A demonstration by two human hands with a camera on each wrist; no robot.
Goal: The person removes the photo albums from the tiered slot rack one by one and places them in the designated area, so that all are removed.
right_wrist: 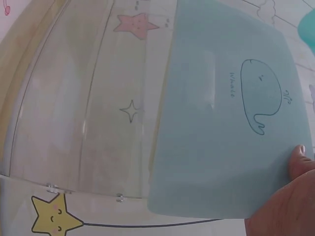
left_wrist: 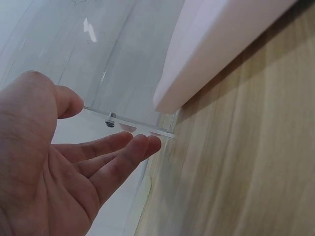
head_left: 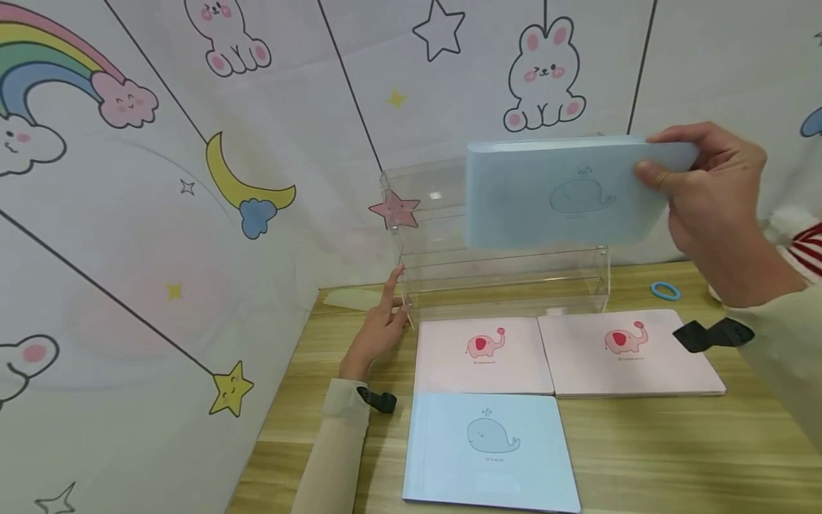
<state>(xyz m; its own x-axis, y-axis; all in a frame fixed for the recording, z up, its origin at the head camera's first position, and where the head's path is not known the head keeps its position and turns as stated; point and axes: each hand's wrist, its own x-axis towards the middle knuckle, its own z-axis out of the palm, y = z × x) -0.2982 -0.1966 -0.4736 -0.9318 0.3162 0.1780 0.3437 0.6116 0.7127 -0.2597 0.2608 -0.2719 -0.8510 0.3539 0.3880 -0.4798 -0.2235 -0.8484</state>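
Observation:
My right hand [head_left: 722, 185] pinches a light blue book with a whale drawing [head_left: 533, 200] by its right end, thumb on the cover. The book is held up in front of the upper part of a clear acrylic tiered rack [head_left: 501, 285], hiding some of it. In the right wrist view the same blue book [right_wrist: 211, 147] overlaps the rack's shelves [right_wrist: 88, 98]. My left hand [head_left: 379, 335] is at the rack's left side panel, low down. The left wrist view shows its fingers [left_wrist: 115, 169] extended along the panel's outer side and the thumb at its edge.
Two pink elephant books [head_left: 481, 378] lie side by side before the rack. Another blue whale book [head_left: 494, 478] lies nearer me on the wooden table [head_left: 668, 457]. A blue ring [head_left: 665, 290] sits right of the rack, and a red-and-white striped item [head_left: 805, 246] stands at the far right.

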